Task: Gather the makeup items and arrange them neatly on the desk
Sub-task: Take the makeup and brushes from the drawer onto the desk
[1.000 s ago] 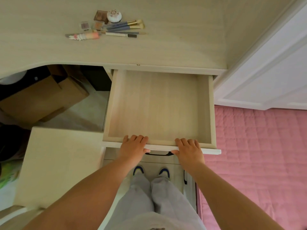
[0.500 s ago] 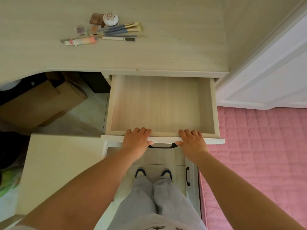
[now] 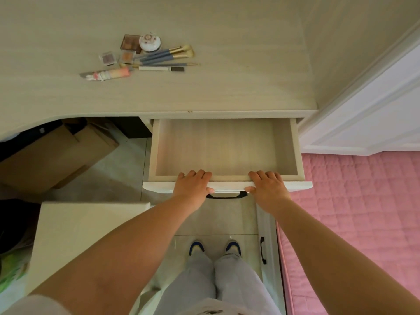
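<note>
On the pale wooden desk [image 3: 227, 76] lies a cluster of makeup: several blue-handled brushes [image 3: 166, 55], a white pencil [image 3: 161, 69], a pink tube [image 3: 109, 74], a round white compact [image 3: 150, 42], a brown palette [image 3: 130, 41] and two small eyeshadow pots [image 3: 108, 58]. Below the desk edge an empty drawer [image 3: 300, 155] stands partly out. My left hand [image 3: 193, 189] and my right hand [image 3: 268, 192] both grip its white front panel [image 3: 229, 185], fingers curled over the top edge and thumbs beneath, either side of the black handle [image 3: 227, 196].
A cardboard box [image 3: 56, 155] sits under the desk to the left. A pale box-like stool [image 3: 86, 233] stands at my lower left. A pink quilted bed [image 3: 363, 212] and a white panelled door [image 3: 375, 110] are to the right. A lower drawer handle [image 3: 263, 250] shows.
The drawer has slid further in under the desk, with both hands keeping their hold on its front. The makeup on the desk has not moved.
</note>
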### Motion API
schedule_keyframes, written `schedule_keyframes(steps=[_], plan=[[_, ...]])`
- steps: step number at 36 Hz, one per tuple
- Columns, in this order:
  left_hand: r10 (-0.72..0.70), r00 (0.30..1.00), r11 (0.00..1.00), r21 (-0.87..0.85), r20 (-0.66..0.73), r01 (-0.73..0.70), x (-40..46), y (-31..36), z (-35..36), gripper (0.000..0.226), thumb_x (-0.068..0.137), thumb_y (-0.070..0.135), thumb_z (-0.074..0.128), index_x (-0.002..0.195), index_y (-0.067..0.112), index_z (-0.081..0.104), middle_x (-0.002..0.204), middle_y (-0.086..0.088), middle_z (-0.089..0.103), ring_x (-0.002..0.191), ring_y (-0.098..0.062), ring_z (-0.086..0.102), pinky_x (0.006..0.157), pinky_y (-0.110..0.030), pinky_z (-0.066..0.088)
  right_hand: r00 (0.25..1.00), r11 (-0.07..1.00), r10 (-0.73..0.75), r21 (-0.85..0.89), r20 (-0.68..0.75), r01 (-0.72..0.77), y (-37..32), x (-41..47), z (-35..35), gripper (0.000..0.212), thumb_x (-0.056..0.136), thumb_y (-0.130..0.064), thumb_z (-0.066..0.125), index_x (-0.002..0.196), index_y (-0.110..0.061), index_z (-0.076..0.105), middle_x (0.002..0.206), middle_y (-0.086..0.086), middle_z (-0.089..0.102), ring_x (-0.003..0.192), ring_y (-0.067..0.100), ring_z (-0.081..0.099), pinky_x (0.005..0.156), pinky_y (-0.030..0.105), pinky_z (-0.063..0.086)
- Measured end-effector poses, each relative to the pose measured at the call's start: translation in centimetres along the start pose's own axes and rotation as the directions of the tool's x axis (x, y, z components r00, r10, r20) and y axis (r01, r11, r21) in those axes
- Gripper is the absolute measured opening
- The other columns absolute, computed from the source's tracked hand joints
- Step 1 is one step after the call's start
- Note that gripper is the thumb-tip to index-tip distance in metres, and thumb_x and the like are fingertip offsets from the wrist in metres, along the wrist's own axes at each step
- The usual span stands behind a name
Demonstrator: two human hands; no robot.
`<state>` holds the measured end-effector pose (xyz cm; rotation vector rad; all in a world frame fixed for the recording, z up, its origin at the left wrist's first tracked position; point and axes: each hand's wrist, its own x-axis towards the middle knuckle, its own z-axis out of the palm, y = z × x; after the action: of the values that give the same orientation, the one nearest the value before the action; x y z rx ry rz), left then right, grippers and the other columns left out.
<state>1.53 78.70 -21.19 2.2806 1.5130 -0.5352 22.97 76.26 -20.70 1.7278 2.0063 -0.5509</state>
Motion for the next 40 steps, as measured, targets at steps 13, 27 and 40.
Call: schedule_keyframes(steps=[13, 27, 40], plan=[[-0.017, 0.999, 0.999, 0.029, -0.035, 0.018, 2.2, -0.7, -1.5, 0.045, 0.095, 0.046, 0.038, 0.132, 0.021, 0.037, 0.131, 0.000, 0.049, 0.118, -0.024, 0.046, 0.096, -0.038, 0.035, 0.998, 0.998, -0.055, -0.031, -0.021, 0.054, 0.8, 2.5, -1.7, 0.046, 0.099, -0.045, 0.026, 0.136, -0.017, 0.028, 0.132, 0.003, 0.043, 0.117, 0.027, 0.042, 0.101, 0.037, 0.031], [-0.133, 0.983, 0.991, -0.024, -0.128, 0.131, 5.0, -1.3, -3.4, 0.051, 0.091, 0.050, 0.044, 0.133, 0.023, 0.042, 0.132, 0.001, 0.048, 0.123, -0.022, 0.040, 0.101, -0.032, 0.031, 0.996, 0.996, -0.084, -0.009, -0.028, 0.083, 2.1, 6.0, -4.3, 0.046, 0.099, -0.044, 0.026, 0.136, -0.016, 0.028, 0.134, 0.005, 0.042, 0.120, 0.029, 0.040, 0.103, 0.039, 0.030], [-0.187, 0.865, 0.981, -0.048, -0.465, 0.186, 6.9, -1.6, -7.0, 0.107, 0.045, 0.042, 0.089, 0.135, 0.029, 0.032, 0.140, -0.010, 0.026, 0.128, -0.032, 0.027, 0.109, -0.051, 0.025, 0.958, 0.999, 0.028, 0.039, -0.286, -0.018, 1.5, 7.6, -6.6, 0.045, 0.089, -0.040, 0.056, 0.130, -0.021, 0.046, 0.126, 0.007, 0.046, 0.111, 0.026, 0.043, 0.095, 0.034, 0.038]])
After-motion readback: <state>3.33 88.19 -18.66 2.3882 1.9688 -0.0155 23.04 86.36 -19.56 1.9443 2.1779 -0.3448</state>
